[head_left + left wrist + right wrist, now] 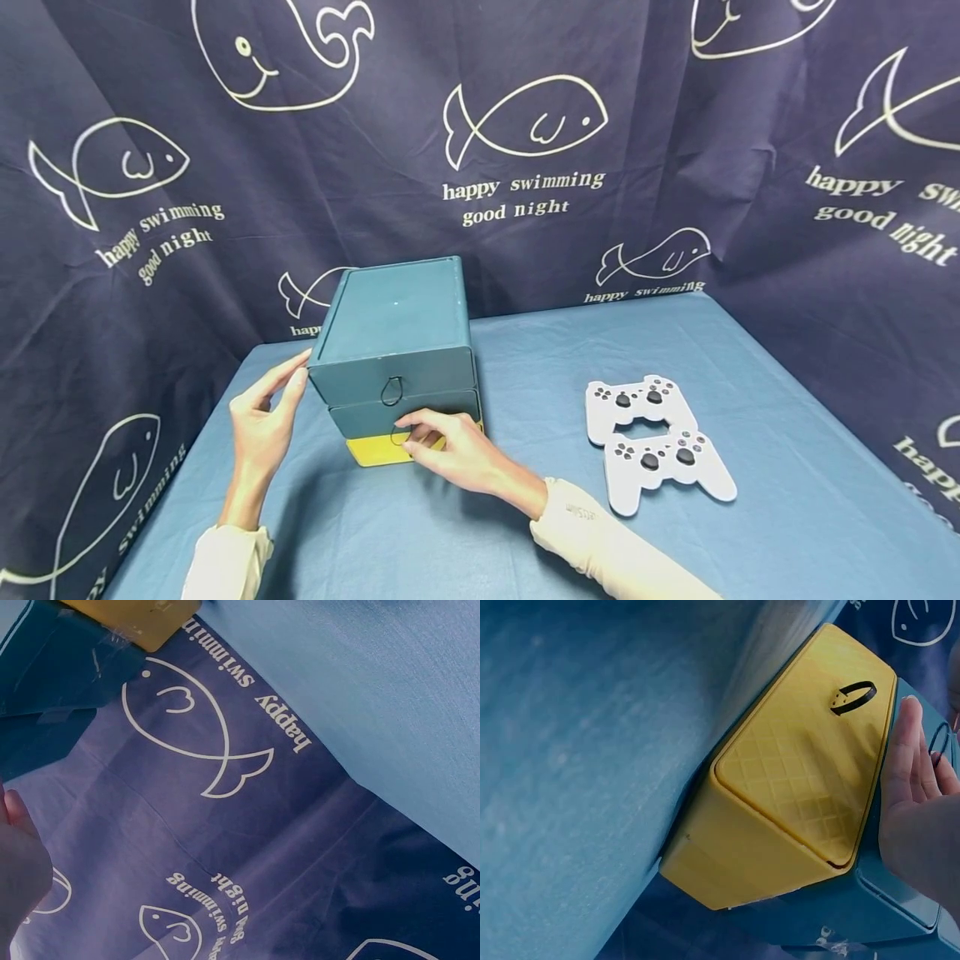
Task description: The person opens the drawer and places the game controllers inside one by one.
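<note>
A stacked drawer box [397, 308] stands at the back of the table, with two teal drawers above a yellow drawer [795, 772]. All three look closed. My left hand [262, 425] touches the upper left front corner with straight fingers; only part of that hand [22, 870] enters the left wrist view. At the middle drawer, my right hand [453, 450] has its thumb and forefinger apart around the thin dark pull loop [940, 742]. Free of the fingers are the top drawer's loop [392, 391] and the yellow drawer's black loop [859, 696].
Two white game controllers [671, 467] lie on the right of the table, one overlapping the other. A light blue cloth [525, 358] covers the table. Dark blue curtains [525, 250] with fish drawings hang behind and along both sides.
</note>
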{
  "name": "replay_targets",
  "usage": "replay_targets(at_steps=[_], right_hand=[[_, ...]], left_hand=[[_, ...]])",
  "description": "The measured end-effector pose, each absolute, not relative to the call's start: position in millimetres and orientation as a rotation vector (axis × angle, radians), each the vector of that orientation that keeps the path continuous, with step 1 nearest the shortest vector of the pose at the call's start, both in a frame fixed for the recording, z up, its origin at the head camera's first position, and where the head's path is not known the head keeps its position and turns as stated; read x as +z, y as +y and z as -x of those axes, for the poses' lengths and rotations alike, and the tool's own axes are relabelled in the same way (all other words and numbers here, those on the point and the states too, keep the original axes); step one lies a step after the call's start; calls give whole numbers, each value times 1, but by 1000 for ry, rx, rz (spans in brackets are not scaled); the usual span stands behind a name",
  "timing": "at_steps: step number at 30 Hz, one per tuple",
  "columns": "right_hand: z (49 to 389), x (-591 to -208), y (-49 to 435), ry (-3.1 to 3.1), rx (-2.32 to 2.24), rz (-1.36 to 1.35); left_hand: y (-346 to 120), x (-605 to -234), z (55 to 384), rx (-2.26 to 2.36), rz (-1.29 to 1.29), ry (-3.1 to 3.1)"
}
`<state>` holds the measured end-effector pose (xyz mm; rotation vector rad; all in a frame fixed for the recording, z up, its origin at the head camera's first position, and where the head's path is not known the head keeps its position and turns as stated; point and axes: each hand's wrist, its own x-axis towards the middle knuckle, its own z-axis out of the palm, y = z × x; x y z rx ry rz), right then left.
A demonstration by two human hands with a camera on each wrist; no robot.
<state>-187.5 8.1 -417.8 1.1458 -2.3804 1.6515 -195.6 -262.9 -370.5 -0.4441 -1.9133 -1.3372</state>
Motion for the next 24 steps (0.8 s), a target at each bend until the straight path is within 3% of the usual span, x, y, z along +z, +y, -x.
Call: replay_targets(at_steps=[24], right_hand=[[190,-417,-1,-2372,1623,-1202]], left_hand=[[-262,-371,196,-1315,451,-1909]])
